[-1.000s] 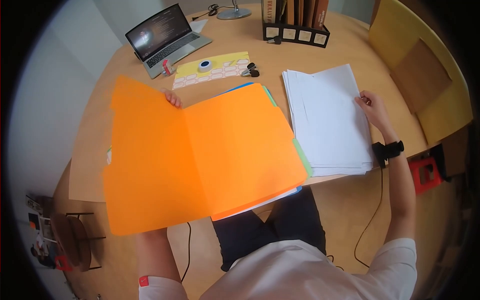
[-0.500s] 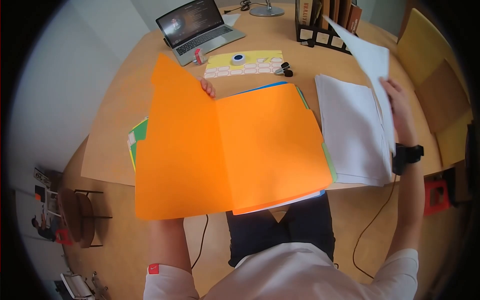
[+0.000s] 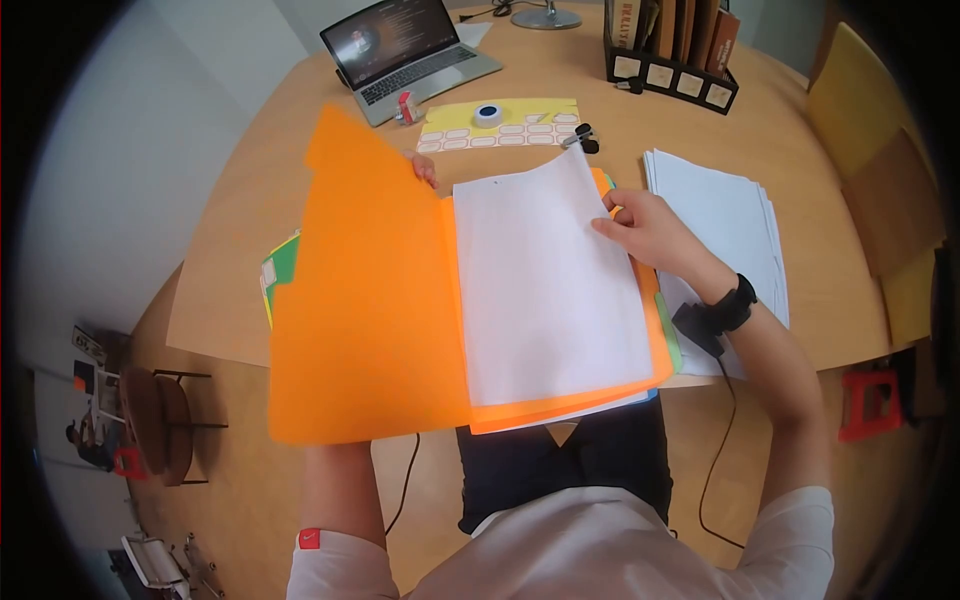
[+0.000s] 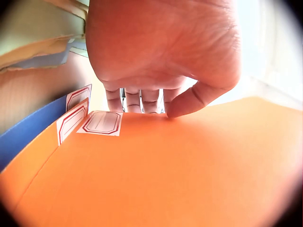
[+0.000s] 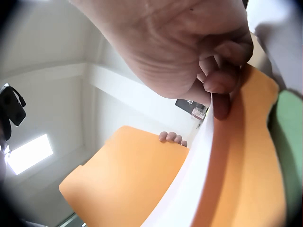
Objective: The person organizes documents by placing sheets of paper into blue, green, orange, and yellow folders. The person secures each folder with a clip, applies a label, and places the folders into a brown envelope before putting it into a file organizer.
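An orange file folder lies spread over other folders at the table's front edge, its left cover tilted up. My left hand grips that cover's top edge; in the left wrist view the thumb lies on the outer side, beside a red-bordered label. Inside the folder, on its right half, is white paper, its top right corner lifted. My right hand pinches the paper's right edge between thumb and fingers. A pile of white paper lies right of the folder, partly behind my right forearm.
Beyond the folder lie a yellow label sheet, a white tape roll and black clips. Farther back stand a laptop and a book rack. Green folders show at the left. A cable hangs from my right wrist.
My right hand has lifted paper off the pile and brought it left onto the open folder's right half. My left hand has kept its grip on the orange cover.
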A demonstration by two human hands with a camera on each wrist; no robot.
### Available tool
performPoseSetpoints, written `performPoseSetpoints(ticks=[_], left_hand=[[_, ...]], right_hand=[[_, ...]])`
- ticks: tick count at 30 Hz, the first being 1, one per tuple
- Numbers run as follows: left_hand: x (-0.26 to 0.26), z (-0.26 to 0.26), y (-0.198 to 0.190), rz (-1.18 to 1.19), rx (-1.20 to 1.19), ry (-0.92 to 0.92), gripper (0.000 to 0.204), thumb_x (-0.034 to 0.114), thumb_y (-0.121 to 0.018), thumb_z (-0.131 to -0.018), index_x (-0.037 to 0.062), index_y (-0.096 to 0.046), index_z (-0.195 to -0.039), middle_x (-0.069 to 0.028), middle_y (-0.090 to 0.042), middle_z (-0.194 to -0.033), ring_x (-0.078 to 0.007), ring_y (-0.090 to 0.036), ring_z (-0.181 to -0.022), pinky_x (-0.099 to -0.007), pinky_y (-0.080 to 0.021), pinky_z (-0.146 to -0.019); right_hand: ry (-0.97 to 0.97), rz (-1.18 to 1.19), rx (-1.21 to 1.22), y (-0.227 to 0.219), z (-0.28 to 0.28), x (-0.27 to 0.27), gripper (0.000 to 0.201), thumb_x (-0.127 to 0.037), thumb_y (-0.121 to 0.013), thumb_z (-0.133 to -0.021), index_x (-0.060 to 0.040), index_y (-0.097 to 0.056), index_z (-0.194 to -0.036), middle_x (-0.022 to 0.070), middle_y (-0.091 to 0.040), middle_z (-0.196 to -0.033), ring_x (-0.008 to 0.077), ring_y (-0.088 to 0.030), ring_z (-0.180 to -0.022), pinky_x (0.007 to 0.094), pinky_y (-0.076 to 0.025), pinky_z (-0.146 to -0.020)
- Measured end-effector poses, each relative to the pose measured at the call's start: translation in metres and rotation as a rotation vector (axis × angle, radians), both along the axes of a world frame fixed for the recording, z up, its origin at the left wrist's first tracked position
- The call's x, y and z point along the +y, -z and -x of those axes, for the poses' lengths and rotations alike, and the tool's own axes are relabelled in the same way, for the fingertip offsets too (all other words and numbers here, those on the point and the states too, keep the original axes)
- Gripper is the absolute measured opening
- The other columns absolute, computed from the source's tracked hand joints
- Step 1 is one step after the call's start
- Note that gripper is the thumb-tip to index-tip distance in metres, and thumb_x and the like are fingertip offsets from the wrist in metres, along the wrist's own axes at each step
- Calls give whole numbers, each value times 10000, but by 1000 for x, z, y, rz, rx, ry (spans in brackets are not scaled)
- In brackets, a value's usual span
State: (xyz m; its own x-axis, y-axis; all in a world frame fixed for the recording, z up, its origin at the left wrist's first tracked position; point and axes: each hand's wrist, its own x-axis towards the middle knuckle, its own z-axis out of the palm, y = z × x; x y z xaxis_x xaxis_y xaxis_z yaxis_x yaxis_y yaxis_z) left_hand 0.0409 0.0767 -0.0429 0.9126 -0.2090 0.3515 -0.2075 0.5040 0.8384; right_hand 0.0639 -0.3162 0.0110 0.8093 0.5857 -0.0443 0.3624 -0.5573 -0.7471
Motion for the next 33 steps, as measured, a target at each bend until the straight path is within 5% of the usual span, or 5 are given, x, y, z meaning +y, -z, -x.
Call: performPoseSetpoints(ticks=[8, 11, 18, 24, 33], left_hand=[[-27, 13, -30, -137, 222, -257, 304, 158, -656, -938, 36, -636, -1215, -11, -597, -980, -118, -568, -963, -259, -471, -890], [-33, 18, -33, -210, 292, -323, 316, 155, -660, -934, 34, -636, -1224, -8, -595, -978, -112, -566, -961, -251, -472, -883], [-45, 33, -20, -569, 131, -272, 398, 103, -688, -896, 35, -628, -1284, 4, -593, -994, -87, -557, -952, -231, -472, -866], [-47, 34, -22, -863, 140, -276, 398, 68, -681, -886, 34, -640, -1280, -5, -613, -1021, -88, -565, -936, -247, -478, -879], [-52, 37, -25, -828, 236, -303, 297, 60, -526, -994, -12, -674, -1241, -60, -703, -1207, -129, -621, -1099, -269, -468, -1015]], right_hand=[[-81, 61, -88, 10, -2, 3, 355, -307, -666, -977, 21, -639, -1111, 62, -618, -699, 143, -529, -595, 311, -422, -570], [-27, 275, -177, -13, 14, 8, 387, -390, -613, -984, -7, -670, -986, 160, -702, -817, 305, -674, -745, 411, -515, -669], [96, 286, -555, -18, -47, -4, 278, -342, -623, -972, -89, -680, -1073, 134, -701, -788, 324, -667, -730, 443, -505, -645], [-91, 221, -845, 16, -127, 5, 490, -287, -702, -913, -60, -580, -1329, 151, -667, -1251, 348, -651, -1084, 418, -522, -950], [-97, 181, -424, 24, -147, 40, 478, -256, -754, -887, -19, -615, -1277, 186, -670, -1223, 346, -629, -1158, 396, -486, -1006]])
